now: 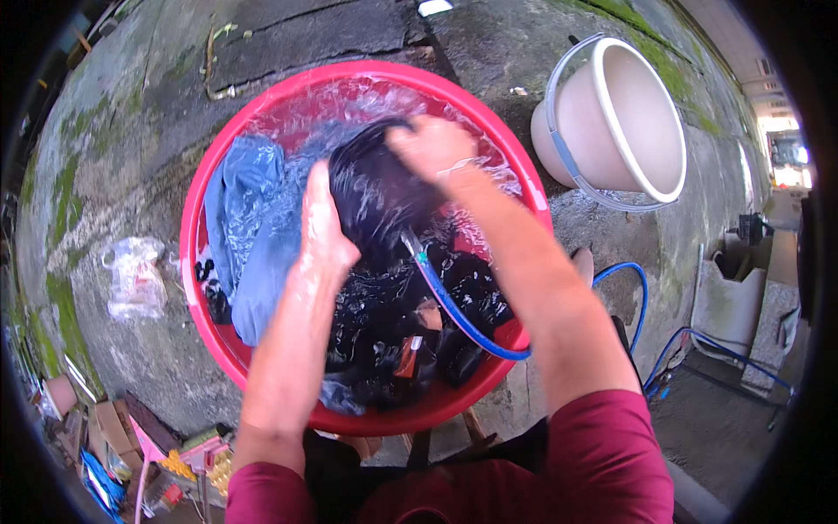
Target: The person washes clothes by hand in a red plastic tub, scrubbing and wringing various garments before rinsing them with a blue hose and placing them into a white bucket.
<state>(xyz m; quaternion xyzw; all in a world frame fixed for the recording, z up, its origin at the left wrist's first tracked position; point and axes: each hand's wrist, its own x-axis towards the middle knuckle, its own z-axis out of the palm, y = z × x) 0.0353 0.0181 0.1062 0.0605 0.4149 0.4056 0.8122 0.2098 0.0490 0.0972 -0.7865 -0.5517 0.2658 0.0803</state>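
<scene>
A large red plastic basin (531, 187) holds water and wet clothes. My left hand (324, 226) grips the left side of a wet black garment (380, 187), the thumb pointing up along it. On the garment's upper right edge is my right hand (435, 147), blurred, its fingers curled over the cloth. Water runs from a blue hose (452, 308) that hangs over the basin's lower right rim, its end just below the raised garment. Blue denim-like clothing (252, 196) lies in the water at the left. More dark cloth (373, 308) is soaking in the lower part.
A pale plastic bucket (582, 137) with a handle leans on the wet, mossy concrete at upper right. A clear plastic bag (136, 278) lies left of the basin. The hose trails off to the right. A pink dustpan (145, 440) and cardboard (116, 429) are at lower left.
</scene>
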